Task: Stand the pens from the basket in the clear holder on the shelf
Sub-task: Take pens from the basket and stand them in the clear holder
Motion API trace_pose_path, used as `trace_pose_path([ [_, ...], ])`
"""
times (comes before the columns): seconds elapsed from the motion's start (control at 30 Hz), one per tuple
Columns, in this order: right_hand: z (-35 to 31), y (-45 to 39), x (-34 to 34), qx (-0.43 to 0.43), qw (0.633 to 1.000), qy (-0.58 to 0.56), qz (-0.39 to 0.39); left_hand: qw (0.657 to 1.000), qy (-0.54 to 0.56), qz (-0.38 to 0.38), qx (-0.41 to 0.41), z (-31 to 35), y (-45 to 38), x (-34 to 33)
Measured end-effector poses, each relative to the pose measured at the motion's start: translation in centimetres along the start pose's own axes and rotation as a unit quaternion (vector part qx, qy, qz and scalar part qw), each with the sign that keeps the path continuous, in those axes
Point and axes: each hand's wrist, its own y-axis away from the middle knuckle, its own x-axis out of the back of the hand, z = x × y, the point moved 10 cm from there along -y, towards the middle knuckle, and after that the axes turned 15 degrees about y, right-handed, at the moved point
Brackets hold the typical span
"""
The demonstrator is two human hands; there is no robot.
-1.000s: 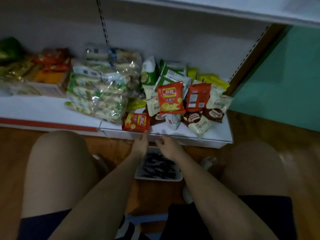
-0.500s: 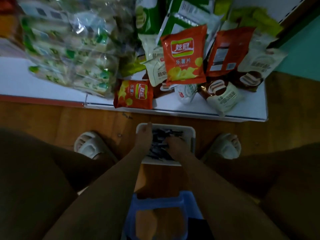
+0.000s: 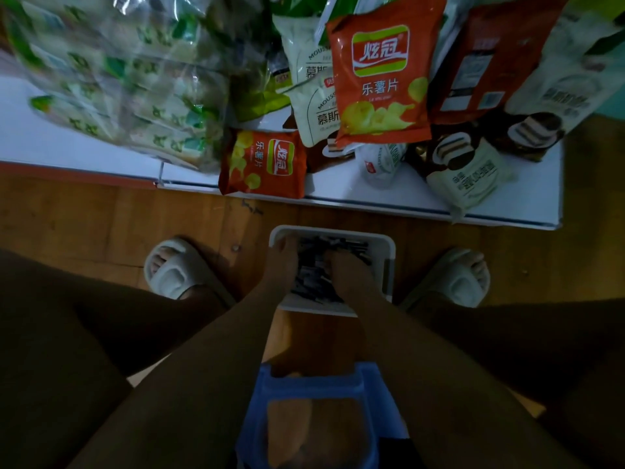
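While the white shelf (image 3: pixel 507 211) with its snack bags fills the top of the frame, your white basket (image 3: pixel 385 252) sits on the floor at centre, both your left hand (image 3: pixel 282 262) and right hand (image 3: pixel 348 272) reaching into its dark pens (image 3: pixel 324 255), finger grip too dim to tell.
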Motion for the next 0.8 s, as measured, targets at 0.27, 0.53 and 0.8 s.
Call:
trace_pose_path([
  [0.27, -0.1, 3.1, 6.5, 0.010, 0.992, -0.105, 0.068, 0.993, -0.067, 0.000, -0.102, 4.7, 3.6, -0.1],
  [0.53, -0.1, 7.3, 13.8, 0.003, 0.969, -0.207, 0.134, 0.988, -0.036, -0.052, -0.139, 8.9, 8.3, -1.9],
  [0.8, -0.7, 14.5, 23.4, 0.033, 0.937, -0.245, 0.246, 0.953, -0.057, -0.095, -0.282, 17.2, 16.1, -2.6],
])
